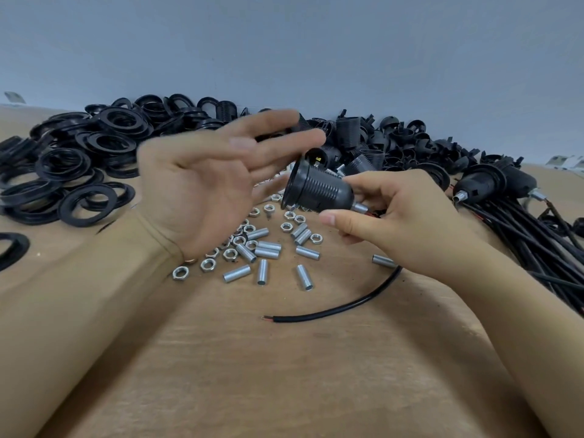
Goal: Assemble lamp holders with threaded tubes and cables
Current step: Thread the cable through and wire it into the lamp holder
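right hand pinches the holder's neck, left hand spread beside the skirt

head view: the right hand point(407, 222) pinches the narrow end of the black ribbed plastic lamp holder point(319, 192), thumb below and fingers curled round the neck, where a short silver threaded metal tube point(360, 207) sticks out. the holder is held in the air above the scattered hardware, its wide flared mouth tilted up and to the left. the left hand point(202, 184) is spread, fingers straight and slightly blurred, with the fingertips close to the holder's rim; whether they touch it i cannot tell.

to do this step well, i would keep the pinch on the neck firm so the tube does not back out, and use the flat of the left fingers to roll the ribbed body rather than squeezing it. a thin black sheathed cable point(347, 306) lies curved on the brown fibreboard table point(284, 374) near the right forearm, bare red and copper ends showing; it seems to run under the right hand, though the link to the holder is hidden.

materials: the holder's barrel is finely grooved matte plastic, grippy enough. below it lie loose zinc-bright threaded tubes point(268, 251) and small hexagonal steel nuts point(208, 264), both prone to rolling. to the left sits a heap of flat black plastic collar rings point(94, 159); behind, a pile of black holder parts point(379, 137); to the right, a bundle of finished holders with cables point(505, 210).
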`<state>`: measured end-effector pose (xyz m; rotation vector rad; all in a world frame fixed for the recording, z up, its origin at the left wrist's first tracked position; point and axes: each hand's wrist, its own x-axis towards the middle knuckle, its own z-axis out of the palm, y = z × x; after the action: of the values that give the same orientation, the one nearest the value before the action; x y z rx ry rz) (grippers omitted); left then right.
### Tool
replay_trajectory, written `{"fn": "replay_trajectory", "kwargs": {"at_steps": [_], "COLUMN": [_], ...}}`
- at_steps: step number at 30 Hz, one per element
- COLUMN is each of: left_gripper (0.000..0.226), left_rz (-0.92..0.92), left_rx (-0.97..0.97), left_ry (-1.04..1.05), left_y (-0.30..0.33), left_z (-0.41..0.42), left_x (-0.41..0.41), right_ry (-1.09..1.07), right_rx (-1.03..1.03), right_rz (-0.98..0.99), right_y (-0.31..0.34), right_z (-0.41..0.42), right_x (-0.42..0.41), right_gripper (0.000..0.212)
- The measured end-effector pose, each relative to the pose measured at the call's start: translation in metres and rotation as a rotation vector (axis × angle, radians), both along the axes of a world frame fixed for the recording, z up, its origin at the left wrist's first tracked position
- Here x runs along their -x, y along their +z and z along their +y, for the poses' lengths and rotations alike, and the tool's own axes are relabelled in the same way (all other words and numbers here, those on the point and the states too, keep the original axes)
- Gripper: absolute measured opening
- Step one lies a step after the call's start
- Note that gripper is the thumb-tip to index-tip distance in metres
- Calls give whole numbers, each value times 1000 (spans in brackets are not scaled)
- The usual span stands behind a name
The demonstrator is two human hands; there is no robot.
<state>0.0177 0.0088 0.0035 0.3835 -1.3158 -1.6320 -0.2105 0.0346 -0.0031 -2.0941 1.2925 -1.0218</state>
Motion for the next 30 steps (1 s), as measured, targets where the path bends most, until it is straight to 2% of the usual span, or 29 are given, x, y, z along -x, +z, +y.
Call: {"fn": "replay_trajectory", "kwargs": {"at_steps": [2,3,6,8,11,13,16,18,19,20,22,24,27,29,30], "left_gripper": [43,38,33,45,50,50,44,53,60,63,65,65,59,63,67], "left_rz": [167,194,-74,-123,67,92,-114,-250,-256,-199,29,115,-69,-216,-221], "left_rx": [-98,-123,-33,-17,-31,-52,11,61,70,75,47,-1,16,32,42], "left_ry": [70,148,376,375,373,462,535,481,421,358,312,423,538,499,452], "left_y": [1,1,0,1,6,7,3,0,0,1,4,7,2,-2,-3], "left_z": [-2,-3,-2,1,3,2,-1,2,5,7,11,8,2,3,5], "left_x": [-5,-6,3,10,5,-2,3,13,16,16,11,3,7,17,22], "right_ry": [-12,-20,-32,-40,-46,-47,-33,-31,-33,-35,-39,-38,-21,-22,-26], "right_rx": [-4,-5,5,13,13,15,11,7,4,2,1,0,-2,-1,-2], "right_rz": [9,14,53,71,61,60,59,66,70,71,65,62,50,52,52], "right_y": [-1,-1,-1,0,-1,-1,0,0,-1,-2,-2,-2,-3,-3,-2], "right_z": [-1,-1,-2,-3,-4,-5,-4,-4,-4,-4,-5,-6,-5,-4,-4], "right_x": [0,0,-1,0,1,2,1,1,2,2,2,2,2,1,1], "right_gripper": [33,34,39,39,31,30,27,26,26,26,27,27,28,31,31]}}
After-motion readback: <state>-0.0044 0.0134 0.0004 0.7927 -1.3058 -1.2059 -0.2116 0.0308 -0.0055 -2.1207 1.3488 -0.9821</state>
